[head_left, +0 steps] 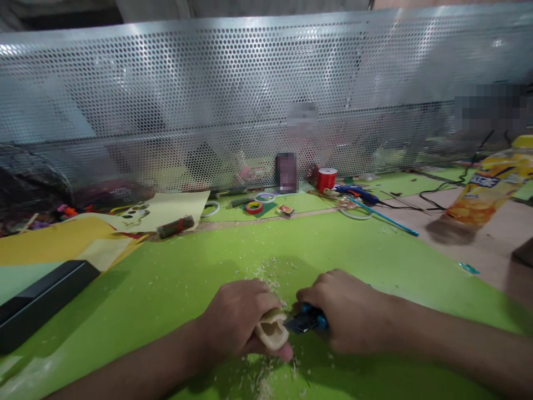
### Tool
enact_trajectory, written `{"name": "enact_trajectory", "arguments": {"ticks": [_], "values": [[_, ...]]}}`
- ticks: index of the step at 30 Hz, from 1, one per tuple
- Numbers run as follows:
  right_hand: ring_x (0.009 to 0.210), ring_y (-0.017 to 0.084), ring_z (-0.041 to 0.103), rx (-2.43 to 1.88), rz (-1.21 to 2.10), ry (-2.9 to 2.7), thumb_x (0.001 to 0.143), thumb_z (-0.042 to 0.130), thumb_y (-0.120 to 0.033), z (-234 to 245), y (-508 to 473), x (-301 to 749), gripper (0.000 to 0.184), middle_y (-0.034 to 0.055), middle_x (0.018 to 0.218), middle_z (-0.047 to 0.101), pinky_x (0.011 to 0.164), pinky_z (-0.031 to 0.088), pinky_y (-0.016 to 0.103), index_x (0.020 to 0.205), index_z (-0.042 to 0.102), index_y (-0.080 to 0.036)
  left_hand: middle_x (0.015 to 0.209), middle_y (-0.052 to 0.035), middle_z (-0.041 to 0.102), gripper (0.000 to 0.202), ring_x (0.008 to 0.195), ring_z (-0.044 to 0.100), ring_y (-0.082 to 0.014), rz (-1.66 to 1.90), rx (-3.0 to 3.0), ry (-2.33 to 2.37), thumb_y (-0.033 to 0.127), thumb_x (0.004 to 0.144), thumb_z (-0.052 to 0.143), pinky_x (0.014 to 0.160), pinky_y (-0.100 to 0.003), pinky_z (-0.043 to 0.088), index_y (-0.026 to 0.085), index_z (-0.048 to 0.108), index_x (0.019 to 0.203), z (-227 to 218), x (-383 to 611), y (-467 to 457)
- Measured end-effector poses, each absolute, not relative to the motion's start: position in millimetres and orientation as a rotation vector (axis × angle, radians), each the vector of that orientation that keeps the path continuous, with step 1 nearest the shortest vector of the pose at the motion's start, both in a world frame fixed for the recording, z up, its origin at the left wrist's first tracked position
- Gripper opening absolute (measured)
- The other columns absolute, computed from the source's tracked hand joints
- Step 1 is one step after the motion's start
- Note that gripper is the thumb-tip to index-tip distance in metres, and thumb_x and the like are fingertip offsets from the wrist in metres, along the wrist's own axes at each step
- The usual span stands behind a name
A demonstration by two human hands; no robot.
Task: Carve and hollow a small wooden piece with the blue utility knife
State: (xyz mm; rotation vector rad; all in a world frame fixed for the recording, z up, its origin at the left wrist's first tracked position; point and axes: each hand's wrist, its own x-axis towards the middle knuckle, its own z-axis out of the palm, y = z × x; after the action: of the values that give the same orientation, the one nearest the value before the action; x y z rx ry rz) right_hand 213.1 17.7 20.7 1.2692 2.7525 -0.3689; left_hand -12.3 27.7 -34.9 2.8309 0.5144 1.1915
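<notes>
My left hand (244, 314) is closed around a pale, hollow piece (272, 331) that looks like wood, its carved opening facing me. In my right hand (347, 311) is a utility knife (310, 320) with a blue and black body. The knife's tip meets the right rim of the hollow piece. Pale shavings (264, 383) lie scattered on the green sheet (166, 311) under and beyond my hands. My fingers hide much of the knife's handle and the back of the hollow piece.
A perforated metal panel (187, 100) stands behind the work surface. Tape rolls (254, 208), a red spool (327, 180) and a blue glue gun (356, 193) lie at the back. A drink bottle (485, 189) stands at right; a dark box-shaped object (45, 300) is at left.
</notes>
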Motion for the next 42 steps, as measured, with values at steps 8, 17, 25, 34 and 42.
{"name": "enact_trajectory", "arguments": {"ticks": [8, 17, 25, 34, 42], "values": [[0.053, 0.02, 0.061, 1.251, -0.427, 2.746, 0.058, 0.056, -0.023, 19, 17, 209, 0.021, 0.0068, 0.064, 0.07, 0.046, 0.03, 0.026, 0.074, 0.069, -0.02, 0.068, 0.0029, 0.057, 0.045, 0.054, 0.05, -0.011, 1.165, 2.898, 0.46, 0.062, 0.09, 0.047, 0.051, -0.023, 0.036, 0.018, 0.046, 0.098, -37, -13, 27], [0.056, 0.027, 0.066, 1.454, -0.265, 2.61, 0.059, 0.056, -0.021, 20, 3, 199, 0.025, 0.0086, 0.067, 0.072, 0.046, 0.027, 0.029, 0.079, 0.071, -0.021, 0.064, 0.0015, 0.056, 0.041, 0.052, 0.051, -0.012, 1.207, 3.09, 0.526, 0.057, 0.094, 0.044, 0.049, -0.024, 0.036, 0.016, 0.048, 0.091, -24, -11, 21], [0.054, 0.026, 0.065, 1.364, -0.287, 2.601, 0.059, 0.058, -0.022, 22, 1, 194, 0.02, 0.009, 0.064, 0.071, 0.043, 0.026, 0.028, 0.073, 0.071, -0.02, 0.061, 0.0009, 0.055, 0.039, 0.05, 0.048, -0.013, 1.091, 3.177, 0.423, 0.054, 0.095, 0.045, 0.048, -0.026, 0.034, 0.016, 0.049, 0.089, -23, -9, 21], [0.053, 0.022, 0.062, 1.371, -0.278, 2.785, 0.058, 0.054, -0.022, 16, 8, 201, 0.022, 0.0034, 0.064, 0.07, 0.046, 0.025, 0.028, 0.077, 0.065, -0.023, 0.066, 0.0028, 0.059, 0.045, 0.052, 0.052, -0.0106, 1.213, 2.859, 0.442, 0.063, 0.09, 0.047, 0.048, -0.022, 0.037, 0.018, 0.047, 0.098, -33, -9, 27], [0.055, 0.022, 0.062, 1.39, -0.29, 2.774, 0.055, 0.056, -0.021, 18, 14, 213, 0.022, 0.0024, 0.064, 0.069, 0.048, 0.025, 0.028, 0.076, 0.063, -0.024, 0.066, 0.0042, 0.056, 0.045, 0.051, 0.048, -0.0101, 1.158, 2.746, 0.534, 0.063, 0.088, 0.051, 0.049, -0.022, 0.033, 0.02, 0.047, 0.101, -33, -13, 28]]}}
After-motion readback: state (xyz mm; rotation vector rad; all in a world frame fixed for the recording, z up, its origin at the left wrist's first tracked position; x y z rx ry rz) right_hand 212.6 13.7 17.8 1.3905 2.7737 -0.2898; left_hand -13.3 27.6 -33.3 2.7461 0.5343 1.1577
